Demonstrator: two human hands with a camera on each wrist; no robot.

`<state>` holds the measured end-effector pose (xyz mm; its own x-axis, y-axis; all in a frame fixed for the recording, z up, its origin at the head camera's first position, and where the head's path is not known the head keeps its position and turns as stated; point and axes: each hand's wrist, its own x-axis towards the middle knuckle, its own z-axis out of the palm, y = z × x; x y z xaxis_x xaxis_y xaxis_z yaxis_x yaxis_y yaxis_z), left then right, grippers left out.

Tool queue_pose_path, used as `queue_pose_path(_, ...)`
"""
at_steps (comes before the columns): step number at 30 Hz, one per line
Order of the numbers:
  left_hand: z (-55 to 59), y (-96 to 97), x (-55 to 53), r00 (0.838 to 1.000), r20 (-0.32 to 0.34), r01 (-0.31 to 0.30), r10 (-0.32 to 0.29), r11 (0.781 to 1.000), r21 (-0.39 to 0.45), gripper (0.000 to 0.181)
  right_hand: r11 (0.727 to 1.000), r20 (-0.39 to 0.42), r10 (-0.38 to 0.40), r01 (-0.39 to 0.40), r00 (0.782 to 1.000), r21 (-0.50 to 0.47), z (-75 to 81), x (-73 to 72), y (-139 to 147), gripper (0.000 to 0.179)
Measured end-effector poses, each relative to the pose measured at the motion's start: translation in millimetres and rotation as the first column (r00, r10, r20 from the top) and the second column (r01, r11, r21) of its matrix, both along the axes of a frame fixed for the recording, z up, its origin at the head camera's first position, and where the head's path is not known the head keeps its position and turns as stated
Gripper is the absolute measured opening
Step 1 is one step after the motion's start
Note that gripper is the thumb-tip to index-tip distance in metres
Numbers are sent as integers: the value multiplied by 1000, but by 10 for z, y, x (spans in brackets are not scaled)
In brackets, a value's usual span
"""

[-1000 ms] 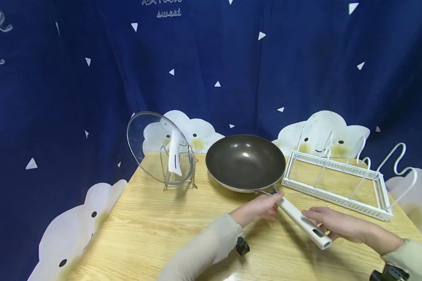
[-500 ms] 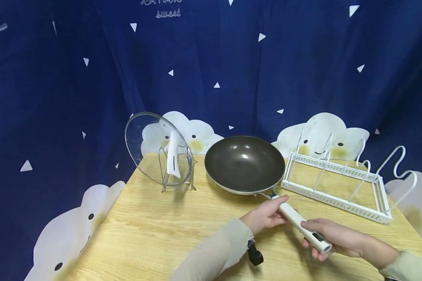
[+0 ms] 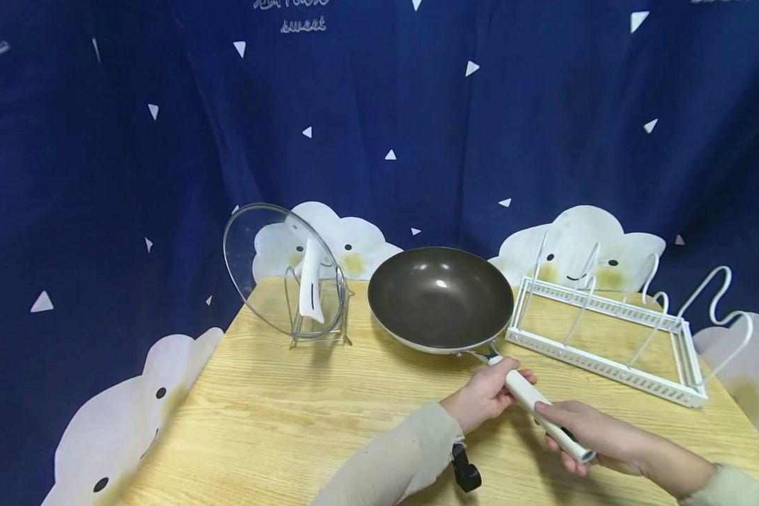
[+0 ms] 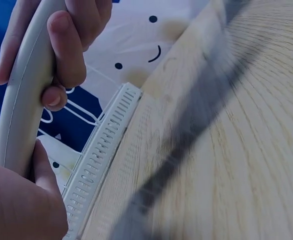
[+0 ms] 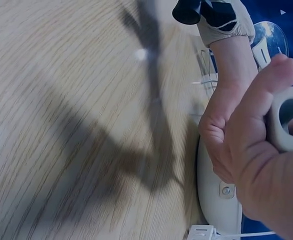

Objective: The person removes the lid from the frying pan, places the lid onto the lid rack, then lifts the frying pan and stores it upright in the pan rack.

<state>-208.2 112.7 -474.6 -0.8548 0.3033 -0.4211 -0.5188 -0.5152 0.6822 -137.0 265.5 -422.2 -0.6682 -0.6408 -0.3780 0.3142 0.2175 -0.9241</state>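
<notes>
A dark-lined wok (image 3: 440, 299) with a pale outside stands at the back middle of the table, its long cream handle (image 3: 526, 391) pointing toward me and to the right. My left hand (image 3: 485, 392) grips the handle near the pan end. Lower down, close to the handle's tip, my right hand (image 3: 597, 432) holds it with the thumb on top. In the left wrist view, fingers of both hands wrap the handle (image 4: 24, 95). The right wrist view shows the hollow handle end (image 5: 291, 117) beside my right hand (image 5: 259, 145), and the wok's pale outer side (image 5: 214, 192).
A glass lid (image 3: 262, 274) with a white grip (image 3: 312, 281) leans in a small wire stand (image 3: 319, 336) at the left. Right of the wok is a white rack (image 3: 607, 365) with upright wire dividers. A blue curtain (image 3: 354, 105) hangs behind the wooden table (image 3: 259, 422).
My right hand has closed round the handle's end, where its fingers were looser before. My left hand has shifted slightly right and now wraps the handle. The wok stays nearly in place.
</notes>
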Motion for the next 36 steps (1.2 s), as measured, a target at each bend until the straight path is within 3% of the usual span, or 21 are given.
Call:
queue_pose_path(7,-23,-12,13,999,4,-46,46,998,-46,7,1000,-5,1,-1,1000,-23,-24,55,-102,35)
queue_pose_path(19,-1,-223,68,999,-22,47,-50,991,-122,7,990,35,10,-5,999,-139,-97,155,-338,24)
queue_pose_path(28,-41,-318,50,997,-27,64,-69,986,-154,5,990,50,-31,37,998,-134,-98,212,-504,28)
queue_pose_path(36,-41,-413,56,996,-28,82,-86,989,-121,8,985,62,-32,42,998,-170,-78,250,-615,26)
